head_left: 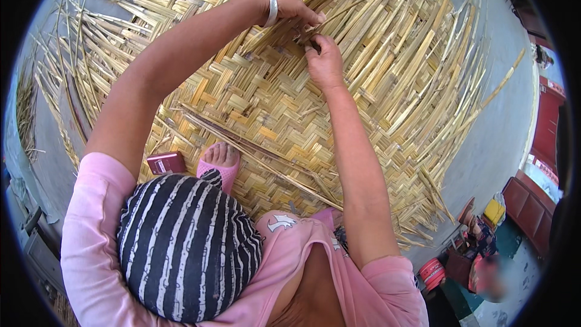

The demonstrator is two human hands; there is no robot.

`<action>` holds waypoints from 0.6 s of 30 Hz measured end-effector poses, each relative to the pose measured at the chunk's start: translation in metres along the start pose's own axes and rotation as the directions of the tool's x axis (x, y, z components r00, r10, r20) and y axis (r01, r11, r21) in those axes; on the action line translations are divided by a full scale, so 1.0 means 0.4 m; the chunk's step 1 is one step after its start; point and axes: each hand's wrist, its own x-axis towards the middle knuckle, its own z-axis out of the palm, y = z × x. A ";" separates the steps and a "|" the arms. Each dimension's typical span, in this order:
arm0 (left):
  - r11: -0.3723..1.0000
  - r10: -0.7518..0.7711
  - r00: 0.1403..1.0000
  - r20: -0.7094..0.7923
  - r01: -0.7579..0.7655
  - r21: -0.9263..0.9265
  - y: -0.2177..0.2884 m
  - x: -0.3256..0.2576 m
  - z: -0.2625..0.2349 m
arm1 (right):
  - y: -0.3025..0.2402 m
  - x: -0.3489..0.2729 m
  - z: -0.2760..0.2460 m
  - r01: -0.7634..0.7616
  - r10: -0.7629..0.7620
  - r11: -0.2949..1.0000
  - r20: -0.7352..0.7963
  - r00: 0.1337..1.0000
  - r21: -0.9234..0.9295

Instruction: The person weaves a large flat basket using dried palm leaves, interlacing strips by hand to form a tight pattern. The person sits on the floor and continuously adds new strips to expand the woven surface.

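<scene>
A large mat of flat, straw-coloured reed strips lies before me, woven in a zigzag pattern. Long loose strip ends fan out around its far and side edges. Toward the far side, my left hand, with a silver bangle at its wrist, is closed around reed strips. Just nearer and to the right, my right hand pinches at the weave beside it, thumb and forefinger pressed together on a strip. The fingertips of both hands almost meet, and what lies beneath them is partly hidden.
A few loose reeds lie across the mat near my foot in a pink sandal. Next to it is a small dark-red box. My knee in striped cloth fills the near left. Another person sits at the lower right.
</scene>
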 end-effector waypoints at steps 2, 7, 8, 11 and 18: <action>0.993 0.086 0.996 -0.025 -0.088 -0.084 -0.028 0.018 -0.010 | 0.017 0.005 0.004 -0.012 0.012 0.999 0.001 1.000 0.044; 0.726 0.261 0.913 -0.314 -0.400 -0.559 -0.025 -0.066 -0.018 | 0.016 0.017 0.003 -0.060 0.058 0.998 0.058 0.997 0.029; 0.683 0.257 0.902 -0.346 -0.423 -0.596 -0.033 -0.064 -0.018 | 0.017 0.018 0.005 -0.061 0.059 0.998 0.063 0.996 0.026; 0.566 0.221 0.875 -0.431 -0.475 -0.674 -0.048 -0.068 -0.009 | 0.022 0.020 0.005 -0.084 0.080 0.995 0.074 0.994 0.057; 0.730 0.305 0.887 -0.347 -0.452 -0.513 -0.080 -0.143 -0.001 | 0.004 0.018 0.011 -0.088 0.088 0.996 0.012 0.996 -0.027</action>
